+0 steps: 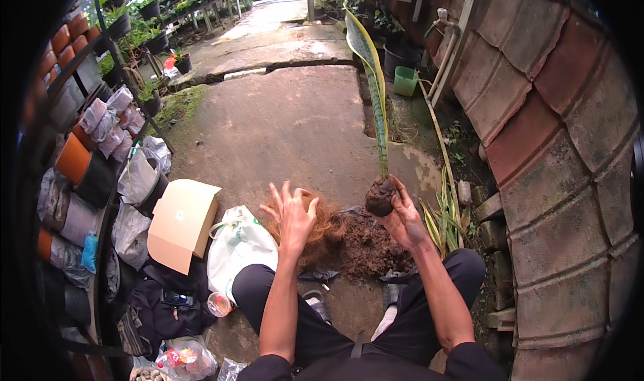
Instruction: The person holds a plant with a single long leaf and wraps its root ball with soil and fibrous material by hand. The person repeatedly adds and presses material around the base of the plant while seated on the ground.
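My right hand [405, 217] grips a compact ball of dark soil [381, 196] at the base of a snake plant [376, 89], whose tall yellow-edged leaf stands upright. My left hand [293, 220], fingers spread, is over a tangle of brown coconut fiber [314, 225]; whether it touches the fiber I cannot tell. A heap of loose dark soil [370, 247] lies on black plastic between my knees, beside the fiber.
At left are a cardboard box [183, 220], a white bag [241, 250], a plastic cup [220, 304] and a rack of wrapped pots [80, 205]. More snake plants [443, 220] stand at right, near a tiled wall [558, 220]. A green container [405, 81] sits farther off.
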Demonstrator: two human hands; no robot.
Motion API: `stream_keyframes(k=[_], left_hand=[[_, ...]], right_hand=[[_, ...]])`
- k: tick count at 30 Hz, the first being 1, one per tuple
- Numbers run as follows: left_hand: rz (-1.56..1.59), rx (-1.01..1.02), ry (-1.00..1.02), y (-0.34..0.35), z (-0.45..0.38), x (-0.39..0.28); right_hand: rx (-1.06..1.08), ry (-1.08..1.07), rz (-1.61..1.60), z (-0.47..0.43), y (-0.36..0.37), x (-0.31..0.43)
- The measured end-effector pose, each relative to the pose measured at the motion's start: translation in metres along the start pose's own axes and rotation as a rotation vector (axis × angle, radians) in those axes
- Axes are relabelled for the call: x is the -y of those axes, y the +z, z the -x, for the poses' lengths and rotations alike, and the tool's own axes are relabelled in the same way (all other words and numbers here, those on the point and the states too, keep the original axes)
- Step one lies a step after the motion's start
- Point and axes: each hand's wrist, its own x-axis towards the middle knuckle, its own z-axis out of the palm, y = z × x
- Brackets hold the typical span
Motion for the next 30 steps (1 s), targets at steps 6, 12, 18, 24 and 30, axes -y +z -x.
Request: stream_keyframes(k=[6,12,18,24,30], left_hand=[[0.176,0.007,0.117,-0.005,0.013,-0.014],[1.002,0.163,0.064,0.003,0.026,-0.054],[1.171,-0.087,-0.038,0.025,0.016,-0.048],[1.094,-0.136,-0.21,-0.005,0.005,-0.034],[1.075,-0.253,-0.167,0.006,0.0,-0.016]], right_hand=[[-0.041,-0.038,-0.024,0.018,0.013,-0.025],[0.011,-0.02,-0.063,0.01,0.016,-0.039],[0.057,-0.014,-0.063,0.003,0.03,-0.067],[0.062,-0.019,-0.058,0.004,0.026,-0.058],[0.106,-0.014,-0.136,0.008,0.032,-0.039]])
